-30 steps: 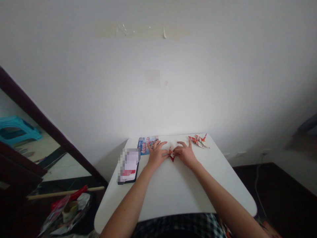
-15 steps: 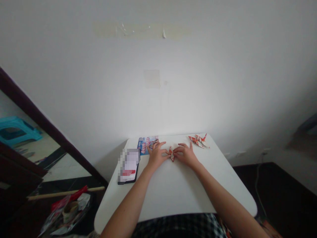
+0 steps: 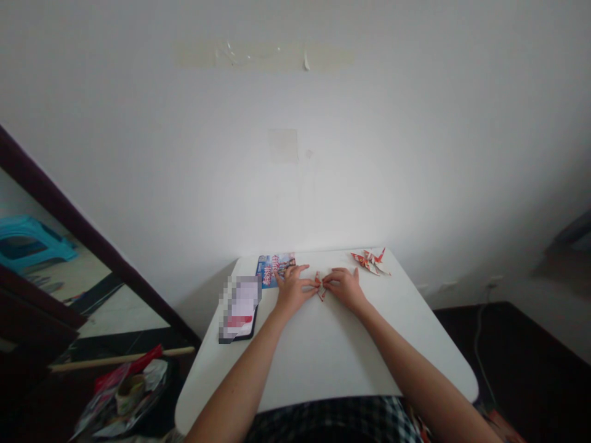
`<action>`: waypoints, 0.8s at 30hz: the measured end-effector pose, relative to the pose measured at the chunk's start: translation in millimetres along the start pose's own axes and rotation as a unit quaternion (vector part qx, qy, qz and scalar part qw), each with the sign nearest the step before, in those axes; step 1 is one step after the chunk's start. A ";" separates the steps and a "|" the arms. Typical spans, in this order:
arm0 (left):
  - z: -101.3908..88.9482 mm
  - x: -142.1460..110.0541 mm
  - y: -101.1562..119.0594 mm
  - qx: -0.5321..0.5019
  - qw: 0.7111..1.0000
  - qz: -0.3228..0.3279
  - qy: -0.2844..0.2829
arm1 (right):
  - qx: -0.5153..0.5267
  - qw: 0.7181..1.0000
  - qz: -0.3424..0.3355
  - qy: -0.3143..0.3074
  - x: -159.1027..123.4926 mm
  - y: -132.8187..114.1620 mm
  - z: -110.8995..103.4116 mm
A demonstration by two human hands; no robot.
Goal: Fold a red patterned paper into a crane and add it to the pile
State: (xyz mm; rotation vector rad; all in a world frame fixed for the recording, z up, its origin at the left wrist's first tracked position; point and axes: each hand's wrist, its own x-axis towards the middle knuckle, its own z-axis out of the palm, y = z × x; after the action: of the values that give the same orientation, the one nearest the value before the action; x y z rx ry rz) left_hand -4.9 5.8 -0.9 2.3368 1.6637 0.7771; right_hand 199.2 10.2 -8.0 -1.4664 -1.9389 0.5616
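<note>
Small red-and-white paper piece [image 3: 322,295]: partly folded — remaining folds unclear
Left hand [image 3: 292,290], right hand [image 3: 346,289]: pinching its sides
Spiky red-and-white paper shapes [image 3: 368,263]: folded, right of it

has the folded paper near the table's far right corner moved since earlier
No: the folded paper shows no shift against the edge of the white table.

A phone [image 3: 242,307] lies along the left edge of the white tabletop [image 3: 323,363], a blue printed leaflet [image 3: 269,272] near the tabletop's far left corner. Left of the tabletop, lower down, are red plastic wrapping [image 3: 133,367] and a pale stick [image 3: 178,352]; farther left, a blue stool [image 3: 44,237]. Right of the tabletop hangs a cable [image 3: 478,344].
</note>
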 end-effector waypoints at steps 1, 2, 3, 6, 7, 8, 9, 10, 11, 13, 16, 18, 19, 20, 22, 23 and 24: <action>-0.2 0.0 0.2 -0.001 1.000 -0.002 -0.001 | 0.000 1.000 0.000 0.001 -0.2 -0.4 0.1; -0.4 0.0 0.3 -0.001 1.000 -0.003 -0.001 | 0.000 1.000 0.001 0.003 -0.3 -0.6 0.1; -0.5 0.0 0.3 -0.001 1.000 -0.004 -0.001 | 0.001 1.000 0.001 0.003 -0.5 -0.8 0.1; 0.0 0.1 -0.3 -0.001 1.000 -0.004 0.002 | 0.002 1.000 0.004 0.004 -0.5 -1.4 0.2; 0.2 0.2 -0.6 -0.001 1.000 -0.005 0.002 | 0.002 1.000 0.007 0.004 -0.4 -1.6 0.2; 0.5 0.3 -0.9 -0.001 1.000 -0.006 0.003 | 0.003 1.000 0.011 0.004 -0.3 -1.9 0.3; 0.8 0.4 -1.2 -0.002 1.000 -0.006 0.003 | 0.003 1.000 0.015 0.005 -0.2 -2.2 0.4; 1.1 0.5 -1.5 -0.002 1.000 -0.007 0.003 | 0.003 1.000 0.018 0.006 -0.1 -2.7 0.4; 1.4 0.6 -1.9 -0.002 1.000 -0.007 0.004 | 0.003 1.000 0.020 0.006 -0.1 -3.1 0.4; 1.8 1.0 -2.6 -0.004 1.000 -0.009 0.002 | 0.003 1.000 0.020 0.006 0.0 -4.1 0.4; 2.7 2.0 -3.9 -0.008 1.000 -0.014 -0.005 | 0.003 1.000 0.020 0.004 0.1 -5.0 0.6; 3.3 2.7 -4.7 -0.009 1.000 -0.016 -0.006 | 0.003 1.000 0.020 0.005 0.3 -4.8 1.1; 3.6 3.0 -4.9 -0.009 1.000 -0.016 -0.005 | 0.002 1.000 0.020 0.005 0.5 -4.5 1.4; 3.8 3.3 -5.1 -0.010 1.000 -0.016 -0.005 | 0.002 1.000 0.021 0.005 0.7 -4.0 1.9; 4.0 3.5 -5.2 -0.011 1.000 -0.020 -0.006 | 0.000 1.000 0.022 0.007 0.9 -3.0 3.0; 3.9 3.6 -5.2 -0.011 1.000 -0.022 -0.009 | -0.001 1.000 0.022 0.009 1.0 -2.6 3.6; 3.7 3.5 -5.2 -0.011 1.000 -0.024 -0.012 | -0.002 1.000 0.023 0.012 1.1 -2.2 4.2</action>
State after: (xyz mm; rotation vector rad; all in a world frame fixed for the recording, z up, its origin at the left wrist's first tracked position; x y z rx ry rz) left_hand -6.4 11.5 -5.1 2.2733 1.6861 0.7525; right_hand 194.6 10.8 -9.2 -1.5178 -1.8929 0.5586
